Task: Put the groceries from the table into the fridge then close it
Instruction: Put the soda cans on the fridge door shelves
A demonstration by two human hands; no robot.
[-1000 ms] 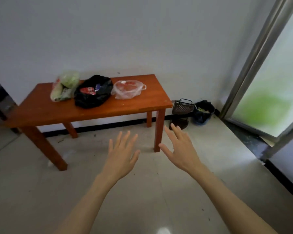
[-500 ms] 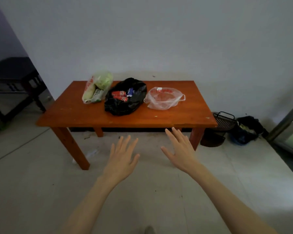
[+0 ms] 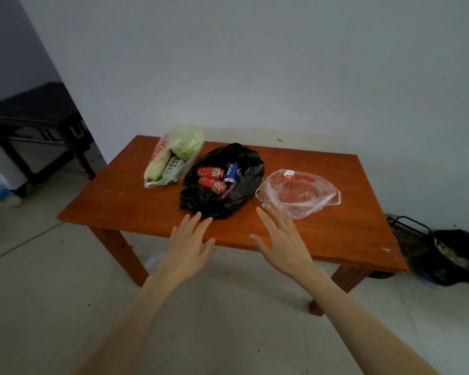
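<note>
Three bags of groceries lie in a row on the orange-brown wooden surface (image 3: 125, 209). At the left, a clear plastic bag with red print (image 3: 173, 155) holds a pale green cabbage, a corn cob and a white packet. In the middle, a crumpled black plastic bag (image 3: 222, 193) lies open around two red cola cans (image 3: 210, 178) and one blue Pepsi can (image 3: 232, 171). At the right sits a thin transparent bag with red lettering (image 3: 298, 193), its contents reddish and too blurred to name.

Both bare arms reach forward over the near edge of the surface. The left hand (image 3: 188, 244) is released, fingers straight and slightly spread, fingertips just short of the black bag's near edge. The right hand (image 3: 282, 239) is likewise released and flat, palm down, its fingertips near the transparent bag — neither hand holds anything.

The surface stands on a pale grey tiled floor (image 3: 38, 293) against a plain white wall (image 3: 255, 63). A dark wooden table (image 3: 38, 117) stands at the far left; a dark mesh basket (image 3: 406, 234) and a black bag of waste (image 3: 452, 258) rest on the floor at the right.
</note>
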